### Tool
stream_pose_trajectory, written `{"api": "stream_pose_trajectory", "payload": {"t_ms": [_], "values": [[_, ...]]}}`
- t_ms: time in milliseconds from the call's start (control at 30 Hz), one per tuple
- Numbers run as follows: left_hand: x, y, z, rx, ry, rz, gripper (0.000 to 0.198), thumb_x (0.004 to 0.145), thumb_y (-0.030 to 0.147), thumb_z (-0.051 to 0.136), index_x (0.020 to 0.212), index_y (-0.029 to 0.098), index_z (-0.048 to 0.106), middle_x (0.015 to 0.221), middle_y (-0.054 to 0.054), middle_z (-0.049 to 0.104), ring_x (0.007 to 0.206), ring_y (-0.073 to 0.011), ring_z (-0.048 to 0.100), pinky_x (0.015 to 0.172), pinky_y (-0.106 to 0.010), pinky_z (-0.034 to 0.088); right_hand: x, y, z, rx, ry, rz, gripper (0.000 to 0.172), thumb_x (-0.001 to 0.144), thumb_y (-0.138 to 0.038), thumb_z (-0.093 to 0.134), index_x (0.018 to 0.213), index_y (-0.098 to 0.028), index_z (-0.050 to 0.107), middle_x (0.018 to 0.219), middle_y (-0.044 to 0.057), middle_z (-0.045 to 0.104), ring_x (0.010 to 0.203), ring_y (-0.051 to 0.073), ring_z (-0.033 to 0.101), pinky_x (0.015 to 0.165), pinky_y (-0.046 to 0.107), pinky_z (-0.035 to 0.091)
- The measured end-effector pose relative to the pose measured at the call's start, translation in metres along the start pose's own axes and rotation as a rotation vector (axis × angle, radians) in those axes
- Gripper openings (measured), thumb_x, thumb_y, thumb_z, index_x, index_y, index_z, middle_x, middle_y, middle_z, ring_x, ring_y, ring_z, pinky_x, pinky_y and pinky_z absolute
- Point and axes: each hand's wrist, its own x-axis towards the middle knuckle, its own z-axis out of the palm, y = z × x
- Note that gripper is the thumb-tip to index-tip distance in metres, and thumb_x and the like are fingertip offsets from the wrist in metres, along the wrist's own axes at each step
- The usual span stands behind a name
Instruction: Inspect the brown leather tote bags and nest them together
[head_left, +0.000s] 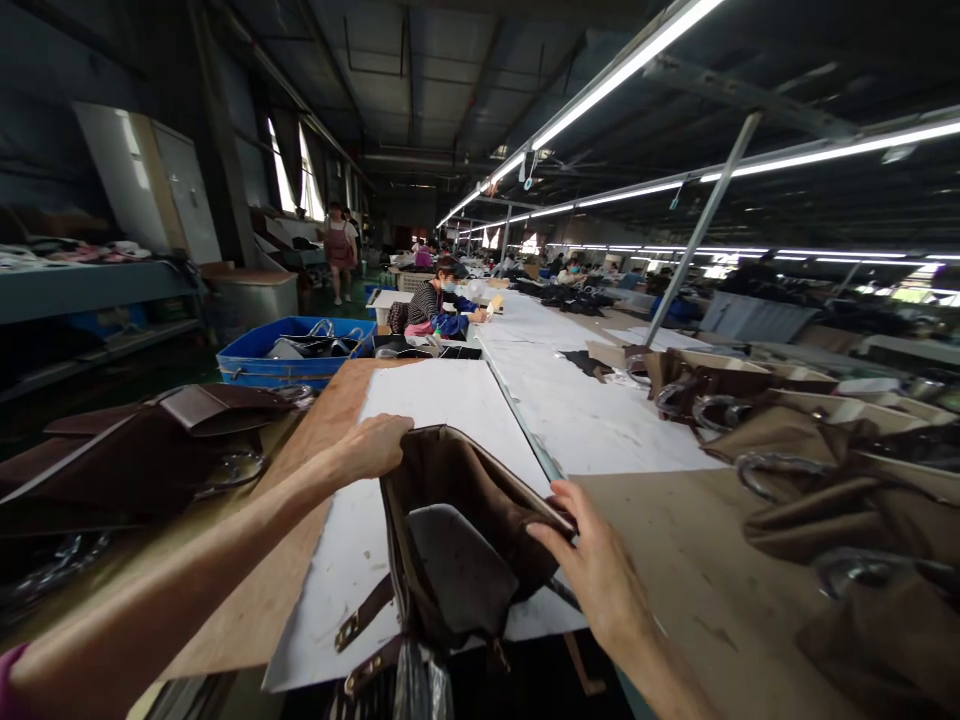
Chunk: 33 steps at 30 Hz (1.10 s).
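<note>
Brown bag (495,495), blue bin (259,373) beyond.

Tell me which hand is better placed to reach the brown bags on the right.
The right hand, probably: it is nearer the brown bags, while the left hand is across the open bag from them. Both hands hold the open bag, so the right would have to let go first.
</note>
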Motion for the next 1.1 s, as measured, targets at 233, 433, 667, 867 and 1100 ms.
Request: {"api": "stream_pose_trajectory", "payload": {"t_ms": [233,433,667,867,1100], "values": [[0.014,-0.032,0.002,-0.659,-0.361,0.219,0.053,0.052,0.007,0.041,0.100,0.014,0.063,0.093,0.000,0.068,0.088,-0.0183,0.059,0.079,-0.024,0.045,0.045,0.018,-0.025,0.052,-0.234,-0.025,0.018,0.072,-0.035,0.050,0.069,-0.020,0.059,0.060,-0.005,0.055,0.063,0.015,0.052,0.062,0.024,0.038],[0.016,-0.030,-0.004,-0.694,-0.449,0.213,0.049,0.054,0.009,0.044,0.097,0.016,0.066,0.093,0.001,0.068,0.092,-0.0197,0.059,0.083,-0.025,0.045,0.058,0.032,-0.026,0.083,-0.274,-0.063,0.019,0.073,-0.034,0.048,0.072,-0.020,0.060,0.063,-0.004,0.055,0.065,0.015,0.050,0.064,0.024,0.037],[0.018,-0.028,-0.006,-0.664,-0.435,0.262,0.044,0.057,0.010,0.048,0.095,0.018,0.067,0.094,0.002,0.068,0.096,-0.0202,0.057,0.088,-0.026,0.042,0.060,0.036,-0.029,0.129,-0.302,-0.106,0.020,0.075,-0.033,0.046,0.076,-0.020,0.061,0.064,-0.004,0.053,0.067,0.014,0.048,0.063,0.022,0.037],[0.015,-0.031,-0.001,-0.764,-0.506,0.272,0.043,0.060,0.009,0.048,0.098,0.019,0.066,0.094,0.002,0.068,0.091,-0.0183,0.060,0.086,-0.024,0.044,0.056,0.035,-0.027,0.116,-0.269,-0.059,0.024,0.076,-0.036,0.046,0.076,-0.019,0.062,0.062,-0.004,0.051,0.064,0.013,0.046,0.062,0.022,0.036],[0.014,-0.031,-0.001,-0.754,-0.488,0.284,0.040,0.062,0.011,0.050,0.098,0.018,0.066,0.094,0.001,0.068,0.090,-0.0186,0.060,0.084,-0.025,0.044,0.056,0.031,-0.025,0.092,-0.231,-0.062,0.026,0.076,-0.036,0.046,0.069,-0.017,0.061,0.057,-0.004,0.049,0.059,0.011,0.044,0.057,0.022,0.033]]}}
